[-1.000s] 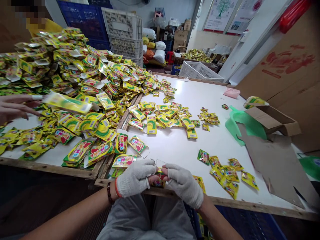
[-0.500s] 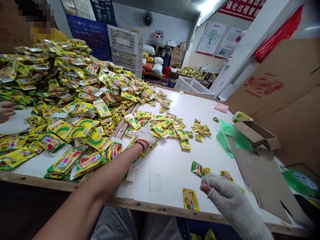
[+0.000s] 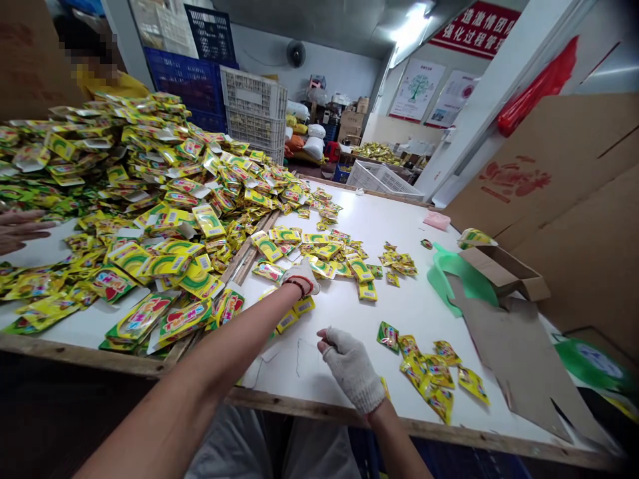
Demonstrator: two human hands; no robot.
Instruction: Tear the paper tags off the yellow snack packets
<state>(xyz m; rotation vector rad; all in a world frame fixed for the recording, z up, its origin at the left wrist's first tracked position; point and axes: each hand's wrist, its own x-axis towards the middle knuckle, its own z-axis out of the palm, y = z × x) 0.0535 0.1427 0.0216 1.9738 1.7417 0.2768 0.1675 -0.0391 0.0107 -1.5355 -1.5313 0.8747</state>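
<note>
My left hand (image 3: 302, 276), in a white glove with beaded bands at the wrist, reaches among small yellow-green boxes (image 3: 359, 267) on the white table. Its fingers are mostly hidden behind the back of the hand, so I cannot see whether it grips a box. My right hand (image 3: 352, 366) hovers over the table near the front edge. It wears a fingertip-less white glove; the fingers are loosely bent and slightly apart, with nothing seen in them. To its right lie several small yellow sachets (image 3: 432, 372) and a green one (image 3: 388, 336).
A big heap of boxes and sachets (image 3: 164, 179) covers the left side, beyond a wooden strip (image 3: 244, 259). A co-worker's hand (image 3: 20, 229) is at far left. Right are a green dustpan-like item (image 3: 439, 279), cardboard (image 3: 492, 346) and an open carton (image 3: 509, 269). Crates (image 3: 252, 100) stand behind.
My right hand has moved left from above the sachets towards the table's middle, and more sachets now show on the right. My left hand stays among the boxes. The co-worker's hand has spread its fingers.
</note>
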